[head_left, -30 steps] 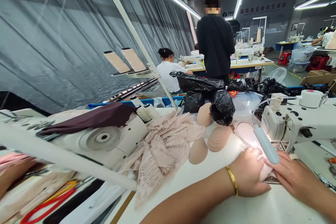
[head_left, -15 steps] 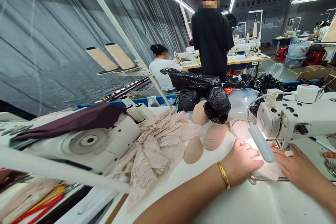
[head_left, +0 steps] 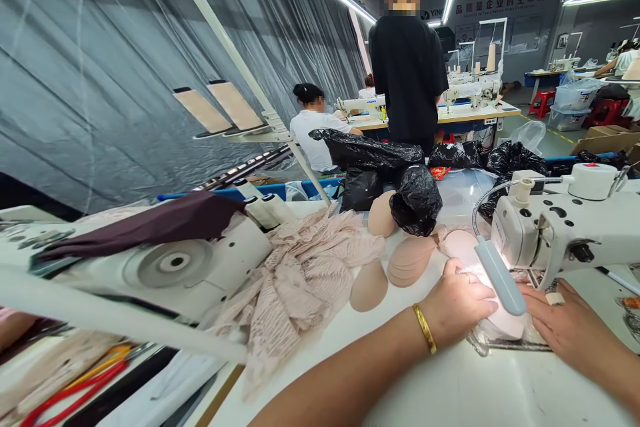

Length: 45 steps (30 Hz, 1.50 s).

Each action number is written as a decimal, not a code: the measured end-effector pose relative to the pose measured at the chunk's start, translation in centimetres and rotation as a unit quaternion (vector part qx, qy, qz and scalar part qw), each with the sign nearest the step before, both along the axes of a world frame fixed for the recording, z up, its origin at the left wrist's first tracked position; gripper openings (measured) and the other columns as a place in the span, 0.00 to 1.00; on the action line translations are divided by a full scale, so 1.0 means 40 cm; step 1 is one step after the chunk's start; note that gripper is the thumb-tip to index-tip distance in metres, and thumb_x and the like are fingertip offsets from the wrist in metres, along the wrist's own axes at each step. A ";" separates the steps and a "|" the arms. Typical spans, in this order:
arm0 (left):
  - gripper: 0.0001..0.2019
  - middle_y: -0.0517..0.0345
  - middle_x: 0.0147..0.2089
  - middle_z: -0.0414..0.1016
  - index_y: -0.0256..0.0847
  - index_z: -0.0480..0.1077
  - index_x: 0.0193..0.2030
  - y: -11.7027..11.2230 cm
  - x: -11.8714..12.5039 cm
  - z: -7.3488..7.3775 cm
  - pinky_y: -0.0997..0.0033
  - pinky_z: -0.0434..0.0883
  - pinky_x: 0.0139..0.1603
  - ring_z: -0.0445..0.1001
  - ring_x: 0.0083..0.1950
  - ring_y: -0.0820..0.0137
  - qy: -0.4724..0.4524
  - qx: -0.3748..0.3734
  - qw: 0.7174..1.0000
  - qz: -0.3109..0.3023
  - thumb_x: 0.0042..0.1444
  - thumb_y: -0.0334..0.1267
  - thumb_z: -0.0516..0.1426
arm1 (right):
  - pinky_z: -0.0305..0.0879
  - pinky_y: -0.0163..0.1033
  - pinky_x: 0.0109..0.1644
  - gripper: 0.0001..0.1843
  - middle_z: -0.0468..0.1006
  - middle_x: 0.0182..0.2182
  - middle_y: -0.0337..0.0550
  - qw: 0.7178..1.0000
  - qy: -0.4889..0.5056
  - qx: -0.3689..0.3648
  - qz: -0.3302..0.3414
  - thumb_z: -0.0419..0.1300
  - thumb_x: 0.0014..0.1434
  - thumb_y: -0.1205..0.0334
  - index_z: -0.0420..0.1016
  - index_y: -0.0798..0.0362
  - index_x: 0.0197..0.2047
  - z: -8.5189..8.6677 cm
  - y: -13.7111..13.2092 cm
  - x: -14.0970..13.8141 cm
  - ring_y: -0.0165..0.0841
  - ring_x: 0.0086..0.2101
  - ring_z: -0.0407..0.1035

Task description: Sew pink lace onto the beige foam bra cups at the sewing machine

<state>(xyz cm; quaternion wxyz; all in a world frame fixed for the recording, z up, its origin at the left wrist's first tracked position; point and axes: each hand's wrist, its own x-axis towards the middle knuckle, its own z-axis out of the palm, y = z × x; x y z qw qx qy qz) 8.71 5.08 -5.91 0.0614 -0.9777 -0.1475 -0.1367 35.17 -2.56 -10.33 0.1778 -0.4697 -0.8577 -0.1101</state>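
Observation:
Under the sewing machine [head_left: 533,223] lies a pale pink bra cup [head_left: 505,328], brightly lit by a grey gooseneck lamp [head_left: 500,277] that covers part of it. My left hand [head_left: 457,307], a gold bangle at its wrist, grips the cup's left side with curled fingers and the thumb on top. From the right, my right hand [head_left: 563,320] reaches in with fingers stretched flat over the cup's edge, near the presser foot. One of its fingers wears a pale wrap. The machine head and lamp hide the needle and some fingertips.
Left of my hands lie beige bra cups [head_left: 369,287], a fanned stack of cups [head_left: 411,260] and crumpled pink lace fabric [head_left: 300,287]. Black plastic bags [head_left: 417,200] stand behind. A second machine [head_left: 175,267] with a thread stand is at left. Co-workers [head_left: 407,80] are beyond.
The cup has shifted slightly under the lamp, showing a rounder edge toward me. My left hand has moved slightly left. The camera view has turned a little.

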 end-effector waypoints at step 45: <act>0.04 0.57 0.38 0.78 0.42 0.72 0.38 -0.055 0.012 -0.010 0.51 0.58 0.55 0.72 0.41 0.65 -0.024 0.007 0.999 0.043 0.62 0.30 0.57 | 0.73 0.49 0.51 0.17 0.81 0.42 0.43 0.989 0.066 -0.124 0.038 0.51 0.70 0.67 0.77 0.41 0.51 0.035 -0.042 -0.002 0.42 0.46 0.74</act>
